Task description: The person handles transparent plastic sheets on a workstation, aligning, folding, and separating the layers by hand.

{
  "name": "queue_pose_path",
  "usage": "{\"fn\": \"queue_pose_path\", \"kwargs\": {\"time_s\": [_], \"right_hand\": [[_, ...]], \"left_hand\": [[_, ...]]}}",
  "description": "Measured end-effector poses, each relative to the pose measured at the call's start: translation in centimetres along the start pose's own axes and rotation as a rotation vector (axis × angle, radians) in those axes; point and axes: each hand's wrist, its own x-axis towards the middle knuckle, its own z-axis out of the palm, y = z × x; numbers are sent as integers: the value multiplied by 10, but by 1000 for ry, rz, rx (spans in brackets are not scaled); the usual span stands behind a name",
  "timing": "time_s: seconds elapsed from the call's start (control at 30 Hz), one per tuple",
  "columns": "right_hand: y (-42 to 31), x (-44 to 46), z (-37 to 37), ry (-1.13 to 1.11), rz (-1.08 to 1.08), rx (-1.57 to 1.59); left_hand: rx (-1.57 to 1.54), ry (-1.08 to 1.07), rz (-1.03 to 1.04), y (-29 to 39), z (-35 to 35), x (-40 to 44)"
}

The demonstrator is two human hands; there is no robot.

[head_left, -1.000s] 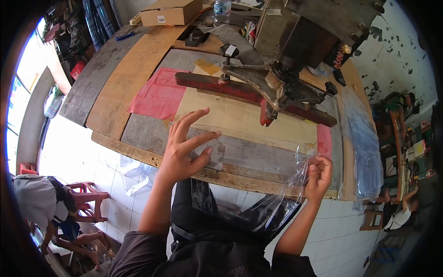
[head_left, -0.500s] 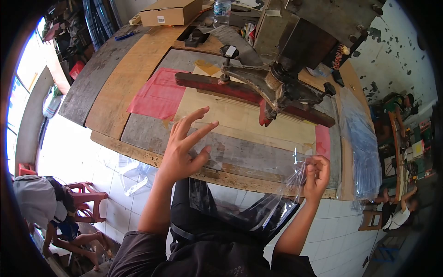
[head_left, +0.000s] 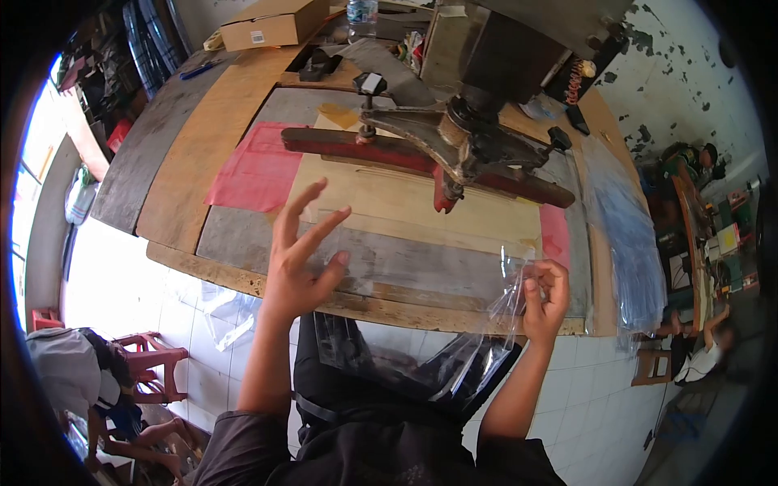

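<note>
A clear plastic sheet point(head_left: 405, 364) stretches over the table's front edge and hangs across my lap. My right hand point(head_left: 547, 300) pinches its right end between thumb and fingers, bunching the film into creases. Above the left part of the sheet, my left hand point(head_left: 298, 263) has its fingers spread, with nothing gripped; whether it touches the film I cannot tell. Beyond both hands lies a cream-coloured sheet point(head_left: 421, 212) on the grey work surface, with a red sheet point(head_left: 255, 174) at its left. A press with a long red-edged bar point(head_left: 381, 154) stands over the cream sheet.
A stack of clear plastic sheets point(head_left: 632, 251) hangs over the table's right side. A cardboard box point(head_left: 274, 23), a water bottle point(head_left: 362, 16) and a blue pen point(head_left: 200, 70) are at the back. Other people sit at the left, near a red stool point(head_left: 154, 368), and at the far right.
The view has shifted slightly, so the table appears further left. My left hand has edged left with its fingers still spread. My right hand keeps its pinch on the plastic sheet.
</note>
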Motion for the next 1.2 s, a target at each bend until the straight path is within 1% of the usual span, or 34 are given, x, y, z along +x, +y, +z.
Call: {"fn": "queue_pose_path", "kwargs": {"time_s": [0.07, 0.13, 0.2, 0.27, 0.4, 0.43, 0.5, 0.63, 0.97, 1.03, 1.2], "right_hand": [[-3, 1, 1, -13, 17, 37], [-5, 2, 2, -9, 9, 48], [-5, 1, 1, -17, -4, 94], [0, -2, 0, -9, -18, 124], [7, -6, 0, 11, -53, 201], [9, -8, -1, 17, -52, 201], [12, -8, -3, -23, -123, 241], [9, -9, -3, -26, -106, 276], [11, -7, -4, -46, -145, 263], [10, -6, -4, -48, -146, 262], [10, -7, -5, -59, -116, 275]], "left_hand": [[23, 33, -3, 4, 1, -1], [212, 60, 66, 14, -2, 0], [193, 68, 97, 33, 4, 4], [215, -74, 163, 55, 11, 9], [231, -100, 199, 85, 29, 24], [219, -70, 171, 94, 31, 30], [208, -82, 165, 99, 34, 36], [184, -73, 176, 103, 39, 42], [176, -40, 184, 103, 43, 45], [172, -53, 143, 103, 44, 45], [148, -45, 139, 103, 45, 47]]}}
